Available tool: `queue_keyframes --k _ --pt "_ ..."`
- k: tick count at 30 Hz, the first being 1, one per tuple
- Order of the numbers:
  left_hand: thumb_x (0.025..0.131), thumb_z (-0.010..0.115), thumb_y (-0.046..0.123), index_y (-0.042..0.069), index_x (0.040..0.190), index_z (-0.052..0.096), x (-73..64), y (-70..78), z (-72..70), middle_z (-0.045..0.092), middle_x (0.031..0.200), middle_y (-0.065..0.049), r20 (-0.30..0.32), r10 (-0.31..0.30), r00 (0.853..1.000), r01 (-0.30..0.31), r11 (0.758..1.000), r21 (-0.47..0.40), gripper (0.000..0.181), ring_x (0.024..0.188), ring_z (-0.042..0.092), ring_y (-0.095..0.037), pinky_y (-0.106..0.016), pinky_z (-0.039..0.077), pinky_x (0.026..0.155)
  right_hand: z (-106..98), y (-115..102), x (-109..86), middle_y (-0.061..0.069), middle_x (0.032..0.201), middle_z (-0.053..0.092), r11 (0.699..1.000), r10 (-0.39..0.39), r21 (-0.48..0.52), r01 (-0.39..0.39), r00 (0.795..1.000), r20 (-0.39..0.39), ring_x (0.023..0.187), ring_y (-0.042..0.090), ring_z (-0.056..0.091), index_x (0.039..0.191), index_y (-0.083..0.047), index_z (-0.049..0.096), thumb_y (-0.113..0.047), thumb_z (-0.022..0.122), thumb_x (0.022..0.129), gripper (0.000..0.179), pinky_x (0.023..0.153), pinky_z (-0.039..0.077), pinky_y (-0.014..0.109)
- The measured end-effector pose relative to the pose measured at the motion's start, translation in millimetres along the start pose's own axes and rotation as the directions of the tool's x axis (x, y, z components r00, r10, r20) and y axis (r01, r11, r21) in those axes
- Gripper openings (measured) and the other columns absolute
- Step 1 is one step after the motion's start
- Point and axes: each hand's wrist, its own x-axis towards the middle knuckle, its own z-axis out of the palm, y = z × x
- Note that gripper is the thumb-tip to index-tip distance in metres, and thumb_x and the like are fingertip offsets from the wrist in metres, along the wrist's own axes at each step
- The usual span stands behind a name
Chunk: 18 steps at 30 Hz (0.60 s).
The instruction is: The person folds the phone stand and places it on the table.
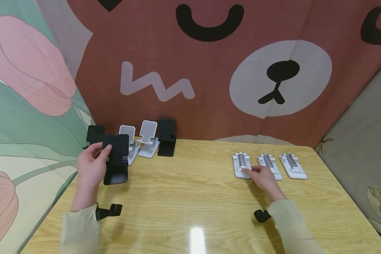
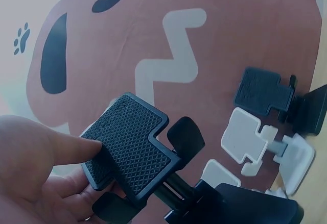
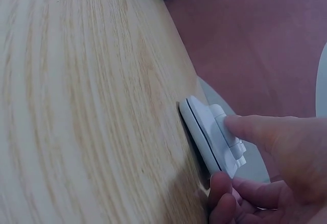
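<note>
My left hand (image 1: 91, 165) pinches an unfolded black phone stand (image 2: 134, 145) by its textured upper plate, thumb on the front face and fingers behind. The stand's base hangs downward over the left side of the table. At the right, my right hand (image 1: 266, 179) grips the leftmost of the folded white phone stands (image 1: 238, 173). In the right wrist view the thumb presses the hinge side of this white stand (image 3: 207, 127), and the other fingers curl at its lower edge, close to the tabletop.
Behind my left hand, unfolded stands line the back: a black stand (image 1: 95, 132) partly hidden, two white stands (image 1: 148, 130), and another black stand (image 1: 167, 130). Two more folded white stands (image 1: 293, 165) lie right of my right hand. A printed cloth (image 1: 209, 106) hangs behind the wooden table (image 1: 184, 190).
</note>
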Motion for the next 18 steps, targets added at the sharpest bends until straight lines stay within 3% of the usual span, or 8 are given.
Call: queue_keyframes --k 7,14,18 --pt "0.104 0.061 0.024 -0.005 0.131 0.062 -3.6 6.2 11.5 0.06 0.105 -0.015 -0.001 0.047 0.999 -0.047 0.997 -0.059 0.039 0.09 0.049 -0.019 -0.026 0.041 0.075 -1.4 1.3 -0.4 0.019 0.116 0.061 1.0 -0.006 0.004 0.006 1.0 0.01 0.085 0.022 0.061 0.14 0.009 0.05 -0.047 0.067 0.097 0.073 0.074 0.05 0.037" --pt "0.103 0.063 0.022 -0.005 0.125 0.065 -9.1 12.4 26.2 0.063 0.105 -0.017 0.041 0.081 0.996 -0.076 0.99 -0.116 0.034 0.088 0.052 -0.018 -0.025 0.042 0.076 -2.9 0.3 -1.0 0.018 0.109 0.062 1.0 -0.007 0.008 0.007 1.0 0.018 0.08 0.022 0.062 0.147 0.008 0.04 -0.049 0.066 0.097 0.081 0.082 0.045 0.044" --pt "0.103 0.063 0.023 -0.004 0.131 0.063 -13.0 14.5 33.4 0.063 0.111 -0.019 0.079 0.071 0.994 -0.062 0.992 -0.11 0.039 0.093 0.052 -0.019 -0.025 0.043 0.079 -3.8 -1.4 -2.2 0.023 0.123 0.057 1.0 0.001 0.013 -0.001 1.0 0.01 0.087 0.025 0.061 0.149 0.008 0.037 -0.051 0.064 0.098 0.083 0.086 0.046 0.046"
